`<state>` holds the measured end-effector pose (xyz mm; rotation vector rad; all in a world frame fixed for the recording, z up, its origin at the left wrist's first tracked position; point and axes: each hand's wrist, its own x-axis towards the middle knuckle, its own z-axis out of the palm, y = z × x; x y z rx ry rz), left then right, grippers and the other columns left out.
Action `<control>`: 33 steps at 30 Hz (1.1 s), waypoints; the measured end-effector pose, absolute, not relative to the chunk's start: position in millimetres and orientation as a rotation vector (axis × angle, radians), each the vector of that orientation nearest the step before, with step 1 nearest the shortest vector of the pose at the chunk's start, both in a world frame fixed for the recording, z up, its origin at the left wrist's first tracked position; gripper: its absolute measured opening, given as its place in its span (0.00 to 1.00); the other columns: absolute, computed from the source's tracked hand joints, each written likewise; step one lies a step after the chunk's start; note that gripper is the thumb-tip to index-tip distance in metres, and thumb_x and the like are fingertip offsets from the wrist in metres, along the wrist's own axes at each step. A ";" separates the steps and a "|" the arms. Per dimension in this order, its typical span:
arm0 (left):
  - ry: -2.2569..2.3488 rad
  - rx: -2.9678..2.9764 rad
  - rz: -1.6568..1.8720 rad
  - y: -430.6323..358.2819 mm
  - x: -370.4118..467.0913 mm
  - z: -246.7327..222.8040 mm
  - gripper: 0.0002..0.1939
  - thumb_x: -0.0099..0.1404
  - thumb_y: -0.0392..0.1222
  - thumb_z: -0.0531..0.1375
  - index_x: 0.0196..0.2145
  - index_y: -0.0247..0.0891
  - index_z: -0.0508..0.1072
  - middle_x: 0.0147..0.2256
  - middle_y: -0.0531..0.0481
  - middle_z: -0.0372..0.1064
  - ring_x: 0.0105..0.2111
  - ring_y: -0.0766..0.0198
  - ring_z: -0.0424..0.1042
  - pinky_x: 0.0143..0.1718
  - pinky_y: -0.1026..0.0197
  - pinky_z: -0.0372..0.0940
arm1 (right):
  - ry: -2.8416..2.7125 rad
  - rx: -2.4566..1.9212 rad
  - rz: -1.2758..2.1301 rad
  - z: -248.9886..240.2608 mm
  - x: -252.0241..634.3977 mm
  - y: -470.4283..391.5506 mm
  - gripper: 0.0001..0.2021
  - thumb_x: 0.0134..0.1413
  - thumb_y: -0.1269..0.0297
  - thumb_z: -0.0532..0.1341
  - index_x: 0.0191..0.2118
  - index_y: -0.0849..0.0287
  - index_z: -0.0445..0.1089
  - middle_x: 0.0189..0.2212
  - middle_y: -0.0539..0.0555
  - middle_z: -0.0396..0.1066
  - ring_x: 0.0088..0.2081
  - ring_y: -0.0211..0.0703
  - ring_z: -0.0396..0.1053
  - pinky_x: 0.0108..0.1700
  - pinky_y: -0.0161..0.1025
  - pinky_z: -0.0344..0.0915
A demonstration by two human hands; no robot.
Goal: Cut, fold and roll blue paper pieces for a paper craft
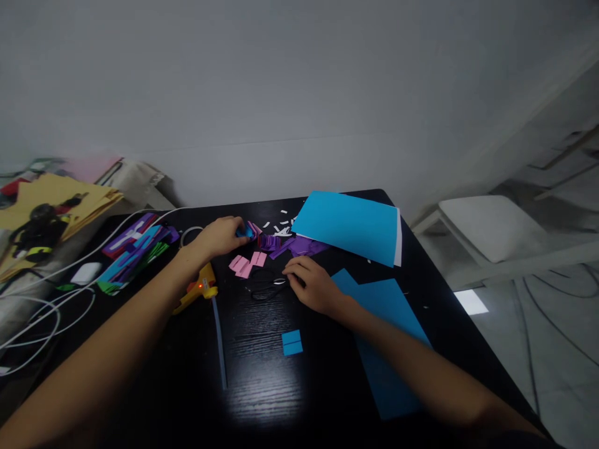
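Observation:
My left hand [225, 236] reaches to the back of the black table, its fingers closed on small folded blue paper pieces [245, 231]. Beside its fingertips stand folded purple paper strips [269, 242]. Several pink paper squares [243, 265] lie just in front. My right hand [311, 282] rests on the table with its fingers loosely bent and the thumb apart; no object shows in it. Close to its fingertips lie dark-handled scissors [267, 288], hard to make out against the tabletop. A creased blue paper square [292, 342] lies alone nearer to me.
A yellow glue gun [204, 288] with a lit orange light and a long glue stick lies left of centre. Blue sheets [350, 224] and white scraps [282, 231] are at the back right. White cables [56, 312] and colourful paper strips [133, 249] crowd the left.

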<state>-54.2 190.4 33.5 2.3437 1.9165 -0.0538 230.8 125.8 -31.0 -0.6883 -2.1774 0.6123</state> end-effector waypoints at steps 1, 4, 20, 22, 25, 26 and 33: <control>1.926 2.333 -0.054 189.6 -53.6 34.1 0.14 0.64 0.50 0.60 0.41 0.38 0.74 0.40 0.40 0.76 0.40 0.50 0.75 0.41 0.54 0.65 | -2.155 -0.700 0.623 -25.3 228.9 127.4 0.10 0.62 0.77 0.57 0.43 0.58 0.72 0.42 0.58 0.73 0.46 0.47 0.72 0.51 0.46 0.71; 1.945 2.299 -0.035 187.2 -53.2 34.2 0.16 0.64 0.51 0.60 0.42 0.38 0.74 0.41 0.40 0.77 0.40 0.50 0.75 0.41 0.54 0.65 | -2.102 -0.756 0.616 -1.3 214.5 142.6 0.08 0.63 0.75 0.57 0.43 0.57 0.71 0.42 0.57 0.74 0.48 0.46 0.71 0.53 0.46 0.69; 1.983 2.181 0.203 172.8 -62.2 28.3 0.16 0.64 0.48 0.61 0.45 0.35 0.73 0.44 0.38 0.76 0.42 0.49 0.76 0.43 0.54 0.66 | -2.680 -0.968 0.482 11.2 109.0 225.3 0.12 0.59 0.71 0.62 0.48 0.63 0.68 0.48 0.64 0.70 0.49 0.56 0.69 0.49 0.47 0.66; 1.980 2.173 0.236 172.1 -62.6 27.8 0.16 0.64 0.49 0.62 0.45 0.35 0.73 0.43 0.38 0.76 0.42 0.49 0.76 0.42 0.54 0.66 | -2.683 -0.981 0.449 12.6 108.2 222.5 0.12 0.59 0.73 0.61 0.49 0.64 0.68 0.48 0.65 0.70 0.50 0.57 0.69 0.50 0.48 0.67; 1.973 2.171 0.244 171.6 -62.4 27.8 0.16 0.64 0.49 0.62 0.44 0.35 0.74 0.42 0.39 0.76 0.41 0.50 0.76 0.42 0.55 0.65 | -2.669 -1.033 0.441 13.8 106.6 220.0 0.11 0.60 0.75 0.59 0.49 0.66 0.68 0.48 0.67 0.70 0.50 0.57 0.70 0.50 0.48 0.67; 1.978 2.168 0.234 171.6 -62.2 27.9 0.16 0.64 0.49 0.61 0.44 0.35 0.74 0.42 0.39 0.76 0.41 0.50 0.75 0.41 0.55 0.65 | -2.653 -1.057 0.457 13.4 105.9 220.0 0.11 0.60 0.75 0.58 0.48 0.67 0.68 0.48 0.67 0.71 0.49 0.57 0.71 0.50 0.48 0.67; 1.974 2.176 0.190 173.4 -59.8 27.3 0.15 0.64 0.49 0.60 0.42 0.36 0.74 0.41 0.40 0.75 0.40 0.49 0.74 0.40 0.55 0.64 | -2.373 -1.168 0.751 0.8 103.2 233.1 0.12 0.55 0.77 0.61 0.45 0.62 0.71 0.45 0.59 0.76 0.47 0.48 0.74 0.49 0.40 0.68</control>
